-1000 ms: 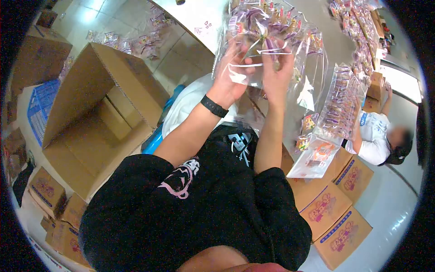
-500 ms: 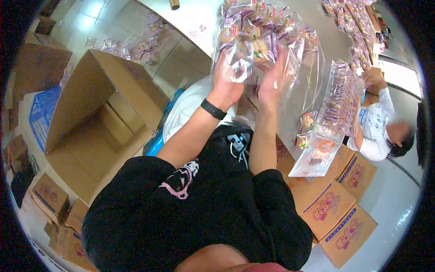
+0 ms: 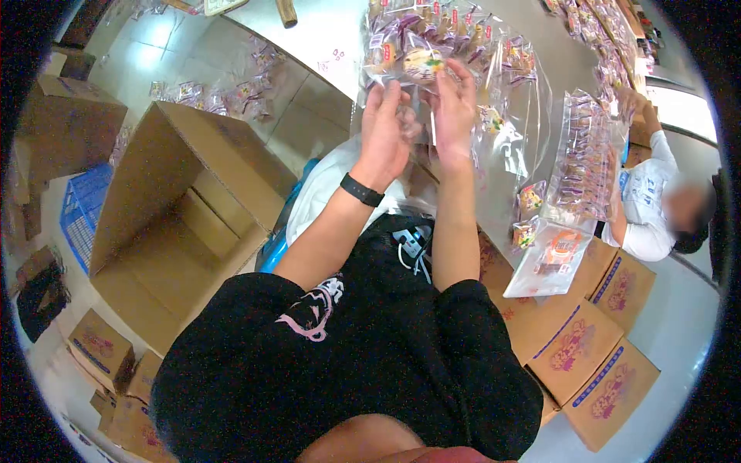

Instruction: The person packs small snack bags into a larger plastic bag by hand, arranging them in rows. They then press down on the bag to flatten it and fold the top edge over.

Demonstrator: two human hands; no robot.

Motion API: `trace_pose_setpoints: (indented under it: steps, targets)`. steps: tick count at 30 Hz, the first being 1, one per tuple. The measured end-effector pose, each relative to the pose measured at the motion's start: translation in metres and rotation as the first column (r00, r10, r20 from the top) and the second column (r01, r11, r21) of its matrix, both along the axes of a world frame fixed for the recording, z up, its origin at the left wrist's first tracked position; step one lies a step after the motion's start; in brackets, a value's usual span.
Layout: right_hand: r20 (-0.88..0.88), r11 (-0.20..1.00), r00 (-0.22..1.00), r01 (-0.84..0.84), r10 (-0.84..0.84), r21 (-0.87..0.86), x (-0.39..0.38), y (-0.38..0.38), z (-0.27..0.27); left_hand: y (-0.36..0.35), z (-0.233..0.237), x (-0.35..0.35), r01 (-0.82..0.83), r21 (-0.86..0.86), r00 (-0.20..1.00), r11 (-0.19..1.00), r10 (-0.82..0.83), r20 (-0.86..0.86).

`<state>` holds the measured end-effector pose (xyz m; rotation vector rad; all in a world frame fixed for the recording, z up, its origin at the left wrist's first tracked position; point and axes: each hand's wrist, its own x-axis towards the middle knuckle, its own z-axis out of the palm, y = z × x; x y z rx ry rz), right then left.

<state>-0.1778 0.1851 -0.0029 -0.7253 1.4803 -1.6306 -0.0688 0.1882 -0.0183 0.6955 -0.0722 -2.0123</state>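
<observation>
Both hands are at a clear plastic bag (image 3: 525,100) on the table, near rows of small wrapped pastries (image 3: 463,31). My right hand (image 3: 455,112) has its fingers closed on the edge of one wrapped pastry (image 3: 423,65), which has a clear wrapper and a yellow-green print. My left hand (image 3: 386,135), with a black band on the wrist, is just below that pastry. Its fingers point up and stand apart, and it seems to hold nothing. Reflections on the film partly hide the fingertips.
A large open carton (image 3: 177,224) stands at left beside a blue crate (image 3: 81,212). At right lie a filled clear bag (image 3: 583,154), a printed bag (image 3: 548,258) and closed cartons (image 3: 617,393). A co-worker in a white shirt (image 3: 648,193) is at the far right.
My left hand has moved slightly down and its fingers have come off the clear film. My right fingers have shifted up onto the wrapped pastry, which now lies flatter. The view has shifted slightly.
</observation>
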Motion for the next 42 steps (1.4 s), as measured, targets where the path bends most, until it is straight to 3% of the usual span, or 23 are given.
trace_pose_setpoints:
  steps: [2, 6, 8, 10, 11, 14, 16, 18, 21, 24, 28, 30, 31, 34, 37, 40, 41, 42]
  targets:
    - [0.195, 0.999, 0.981, -0.014, 0.021, -0.033, -0.007, -0.002, -0.006, 0.000, 0.004, 0.001, -0.001, 0.003, 1.000, 1.000, 0.001, 0.030]
    - [0.131, 0.988, 0.982, -0.141, 0.133, 0.058, -0.014, -0.003, -0.005, 0.001, 0.011, -0.001, -0.046, -0.072, 0.998, 0.996, 0.050, 0.047]
    - [-0.317, 0.992, 0.942, -0.081, 0.106, 0.092, -0.016, -0.005, -0.017, 0.003, 0.006, -0.003, -0.046, -0.139, 0.990, 0.989, 0.063, 0.123]
    - [-0.758, 0.998, 0.650, -0.052, 0.055, 0.028, -0.010, -0.006, -0.016, 0.003, 0.006, -0.006, -0.024, -0.213, 0.964, 0.977, 0.079, 0.255]
    - [-0.831, 0.999, 0.556, -0.051, 0.024, -0.006, -0.010, -0.009, -0.015, 0.004, 0.009, -0.008, -0.075, -0.203, 0.958, 0.976, 0.127, 0.258]
    - [-0.770, 0.999, 0.636, -0.032, 0.053, 0.043, -0.004, -0.013, -0.014, 0.003, 0.004, -0.012, -0.123, -0.186, 0.954, 0.975, 0.167, 0.250]
    - [-0.851, 0.998, 0.522, -0.013, 0.061, 0.064, -0.004, -0.012, -0.005, 0.005, -0.001, -0.019, -0.197, -0.248, 0.909, 0.949, 0.271, 0.316]
    - [-0.916, 0.997, 0.397, 0.008, 0.064, 0.074, -0.011, -0.014, -0.004, 0.008, -0.003, -0.026, -0.230, -0.304, 0.830, 0.925, 0.350, 0.434]
    - [-0.968, 0.994, 0.245, 0.078, 0.053, 0.074, -0.012, -0.011, -0.003, 0.008, -0.003, -0.028, -0.215, -0.559, 0.584, 0.801, 0.564, 0.584]
    - [-0.965, 0.998, 0.260, 0.046, -0.043, -0.033, -0.018, -0.013, -0.013, 0.002, 0.001, -0.023, -0.226, -0.417, 0.749, 0.880, 0.431, 0.504]
    - [-0.906, 1.000, 0.423, 0.020, -0.030, -0.023, -0.012, -0.015, -0.014, -0.009, 0.004, -0.025, -0.195, -0.400, 0.630, 0.895, 0.427, 0.648]
    - [-0.893, 0.999, 0.448, 0.030, -0.045, -0.036, -0.011, -0.016, -0.013, -0.015, -0.004, -0.027, -0.187, -0.525, 0.531, 0.830, 0.536, 0.657]
    - [-0.895, 0.997, 0.441, 0.038, -0.072, -0.062, -0.015, -0.016, -0.019, -0.017, -0.007, -0.028, -0.177, -0.585, 0.479, 0.791, 0.589, 0.651]
    - [-0.900, 0.991, 0.415, 0.052, -0.133, -0.122, -0.025, -0.019, -0.024, -0.012, -0.006, -0.034, -0.301, -0.547, 0.558, 0.781, 0.609, 0.563]
    - [-0.927, 0.994, 0.359, 0.049, -0.109, -0.098, -0.033, -0.014, -0.012, -0.006, -0.002, -0.031, -0.237, -0.668, 0.415, 0.705, 0.695, 0.586]
    - [-0.949, 0.998, 0.307, 0.036, -0.065, -0.057, -0.043, -0.014, -0.006, -0.010, -0.016, -0.036, -0.175, -0.596, 0.352, 0.784, 0.615, 0.705]
    - [-0.946, 0.997, 0.317, 0.020, -0.075, -0.072, -0.046, -0.014, -0.007, -0.009, -0.020, -0.039, -0.274, -0.456, 0.578, 0.847, 0.524, 0.626]
    - [-0.942, 0.996, 0.325, 0.004, -0.083, -0.087, -0.048, -0.012, -0.007, -0.010, -0.024, -0.038, -0.232, -0.482, 0.539, 0.845, 0.524, 0.659]
